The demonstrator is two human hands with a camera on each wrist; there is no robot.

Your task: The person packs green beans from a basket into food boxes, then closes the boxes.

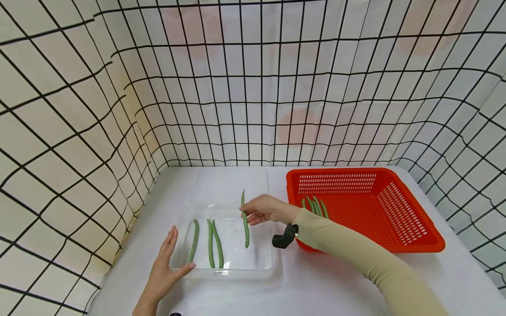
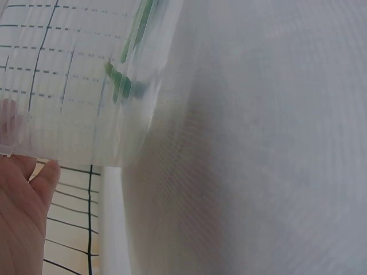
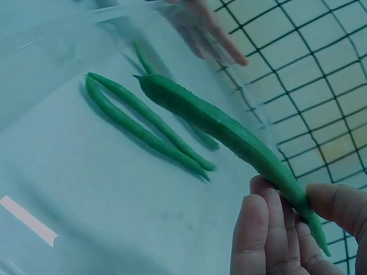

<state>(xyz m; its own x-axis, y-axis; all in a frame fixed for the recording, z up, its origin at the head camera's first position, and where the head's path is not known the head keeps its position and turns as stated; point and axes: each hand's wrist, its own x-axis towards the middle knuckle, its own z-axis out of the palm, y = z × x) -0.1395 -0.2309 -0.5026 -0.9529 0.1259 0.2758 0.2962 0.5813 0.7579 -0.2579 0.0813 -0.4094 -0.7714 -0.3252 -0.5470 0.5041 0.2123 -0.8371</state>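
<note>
My right hand point(image 1: 265, 209) pinches a green bean point(image 1: 246, 228) between thumb and fingers above the right part of a clear plastic container point(image 1: 237, 273). In the right wrist view the held bean point(image 3: 215, 127) slants across, with the thumb on one side near its lower end. Three more green beans point(image 1: 211, 245) lie in the container's left half, two side by side and one apart. At the container's left side is my left hand point(image 1: 163, 266), its fingers extended and thumb spread along the near left corner. The left wrist view shows fingers point(image 2: 43, 180) against the clear wall.
A red plastic basket point(image 1: 411, 210) with slotted walls stands to the right, partly behind my right forearm. Several green beans point(image 1: 315, 206) lie at its left end. Black grid netting point(image 1: 253, 87) over white cloth encloses the white table point(image 1: 170, 188) at the back and sides.
</note>
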